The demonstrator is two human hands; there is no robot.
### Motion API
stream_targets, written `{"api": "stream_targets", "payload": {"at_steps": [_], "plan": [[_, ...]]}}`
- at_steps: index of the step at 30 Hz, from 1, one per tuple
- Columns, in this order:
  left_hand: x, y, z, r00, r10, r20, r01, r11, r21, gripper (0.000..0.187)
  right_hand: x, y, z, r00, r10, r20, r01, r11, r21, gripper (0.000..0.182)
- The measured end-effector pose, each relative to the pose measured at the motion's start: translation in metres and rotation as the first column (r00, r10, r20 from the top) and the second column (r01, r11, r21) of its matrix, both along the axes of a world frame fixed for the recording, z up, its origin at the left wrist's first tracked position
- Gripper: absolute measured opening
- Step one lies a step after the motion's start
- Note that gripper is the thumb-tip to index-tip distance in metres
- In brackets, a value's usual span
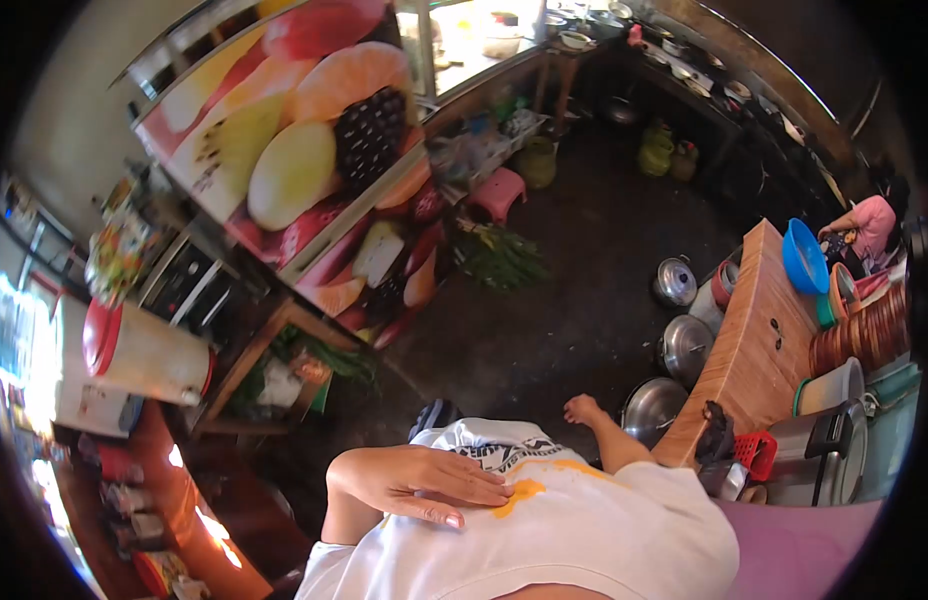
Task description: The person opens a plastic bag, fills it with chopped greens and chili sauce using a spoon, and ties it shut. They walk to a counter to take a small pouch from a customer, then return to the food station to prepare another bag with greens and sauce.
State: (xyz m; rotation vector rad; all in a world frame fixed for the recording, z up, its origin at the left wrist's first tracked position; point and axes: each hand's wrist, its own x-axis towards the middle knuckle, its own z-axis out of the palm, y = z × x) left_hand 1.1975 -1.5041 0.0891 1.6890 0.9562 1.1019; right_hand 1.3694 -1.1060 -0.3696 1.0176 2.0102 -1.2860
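Note:
My left hand (421,484) lies flat on the front of the white shirt (544,520), its fingers stretched out and the fingertips beside an orange print or stain (522,493). Lower and to the right of the body, my right hand (582,409) hangs by my side near a metal pot (654,408). Its fingers look small and loosely curled, and too little detail shows to tell whether they hold anything.
A fruit-patterned fridge (314,150) stands at the left, with leafy greens (499,256) and a pink stool (499,193) beside it. A wooden counter (749,330) borders the right, near a blue basin (804,257). A person in pink (872,225) sits beyond.

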Motion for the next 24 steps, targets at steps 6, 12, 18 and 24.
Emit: {"api": "stream_targets", "payload": {"at_steps": [6, 12, 18, 24], "plan": [[-0.106, 0.11, -0.012, 0.978, -0.169, 0.119, 0.186, 0.969, -0.16, 0.047, -0.013, 0.027, -0.041, 0.939, -0.33, 0.098, 0.343, 0.917, -0.202, 0.021], [-0.234, 0.227, -0.022, 0.998, 0.012, -0.057, -0.032, 0.924, -0.38, 0.046, -0.091, 0.118, -0.033, 0.9, -0.412, 0.144, 0.43, 0.893, -0.13, 0.022], [-0.346, 0.395, -0.008, 0.962, 0.087, -0.259, -0.189, 0.896, -0.401, 0.044, -0.165, 0.228, 0.012, 0.657, -0.753, -0.026, 0.731, 0.645, -0.223, 0.02], [-0.418, 0.553, -0.019, 0.861, -0.063, -0.505, -0.11, 0.946, -0.305, 0.055, -0.157, 0.288, -0.019, 0.983, -0.131, 0.13, 0.043, 0.845, 0.532, 0.016]]}}
